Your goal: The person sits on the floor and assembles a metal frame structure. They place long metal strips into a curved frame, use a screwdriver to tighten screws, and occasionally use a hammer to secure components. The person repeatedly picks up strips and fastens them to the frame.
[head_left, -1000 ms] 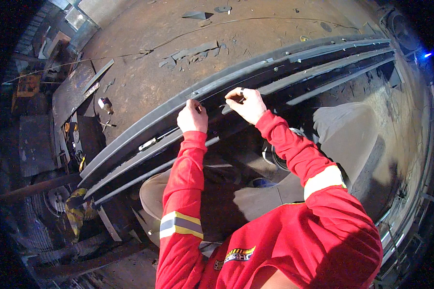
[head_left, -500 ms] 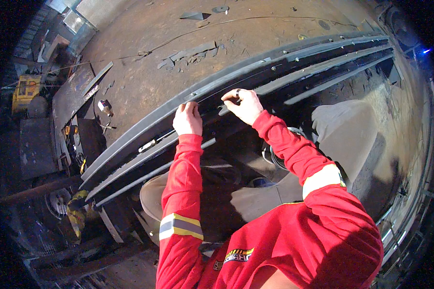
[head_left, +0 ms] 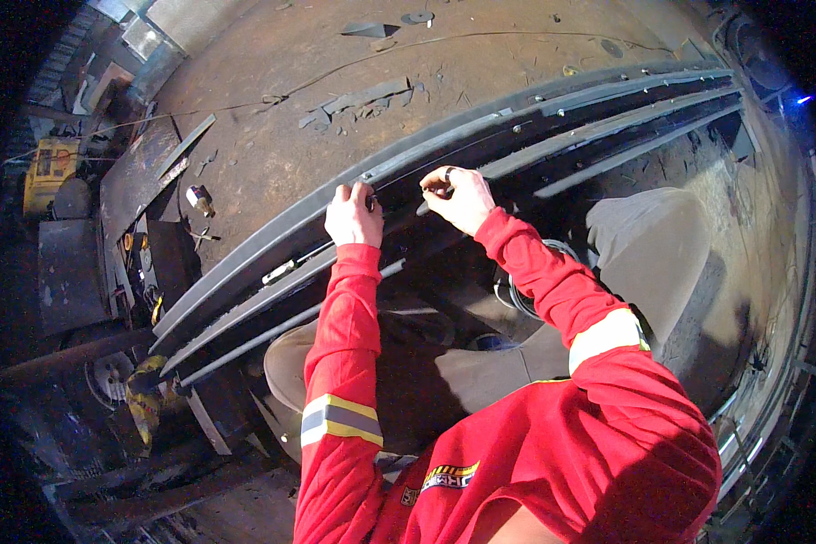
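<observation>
Long dark metal beams curve across the view in front of me, with small bolts along the far one. My left hand is closed over the far beam, fingers curled beside a bolt. Something small and dark shows at its fingers, too small to name. To its right, my right hand is closed in a pinch over the same beams, a dark ring on one finger. What it pinches, if anything, cannot be made out. A pale slim tool or marker lies on the beams left of my left hand.
Beyond the beams, a brown metal surface carries scrap strips and a thin cable. A small bottle stands at left, near a yellow machine. Coiled cable lies below my right forearm.
My left hand has turned slightly, and its fingers have shifted, showing the small dark thing. My right hand has barely moved, its fingertips slightly rearranged.
</observation>
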### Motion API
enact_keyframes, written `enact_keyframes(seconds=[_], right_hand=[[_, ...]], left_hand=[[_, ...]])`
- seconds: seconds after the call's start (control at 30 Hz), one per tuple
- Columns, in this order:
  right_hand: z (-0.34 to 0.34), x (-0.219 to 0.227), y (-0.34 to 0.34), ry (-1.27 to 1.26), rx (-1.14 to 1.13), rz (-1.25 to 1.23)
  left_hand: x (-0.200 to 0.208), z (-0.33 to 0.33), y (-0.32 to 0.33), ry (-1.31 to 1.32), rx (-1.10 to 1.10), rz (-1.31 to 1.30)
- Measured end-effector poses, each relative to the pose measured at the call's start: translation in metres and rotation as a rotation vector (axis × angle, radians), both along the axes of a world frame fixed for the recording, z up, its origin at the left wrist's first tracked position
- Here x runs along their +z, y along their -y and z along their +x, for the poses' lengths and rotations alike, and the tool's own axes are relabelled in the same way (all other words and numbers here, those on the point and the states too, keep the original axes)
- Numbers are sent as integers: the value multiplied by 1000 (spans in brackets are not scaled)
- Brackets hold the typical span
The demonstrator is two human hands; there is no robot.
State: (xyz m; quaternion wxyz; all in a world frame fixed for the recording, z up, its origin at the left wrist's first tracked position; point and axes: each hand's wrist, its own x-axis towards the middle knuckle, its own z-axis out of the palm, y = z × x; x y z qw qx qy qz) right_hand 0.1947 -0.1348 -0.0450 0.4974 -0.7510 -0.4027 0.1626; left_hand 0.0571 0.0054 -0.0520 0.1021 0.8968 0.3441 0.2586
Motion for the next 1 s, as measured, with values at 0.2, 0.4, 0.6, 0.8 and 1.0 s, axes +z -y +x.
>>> enact_keyframes(seconds=[0.2, 0.4, 0.6, 0.8, 1.0], right_hand=[[-5, 8, -1, 104, -15, -70], [-5, -2, -2, 231, -54, 15], [-9, 1, -4, 172, -79, -3], [-14, 4, -5, 187, -79, -48], [-29, -8, -18, 257, -74, 103]], left_hand=[[-5, -4, -4, 0, -50, 20], [0, -3, 1, -54, -15, 50], [7, 0, 2, -148, 8, 40], [20, -7, -1, -158, -15, -69], [40, -24, -18, -44, 79, -214]])
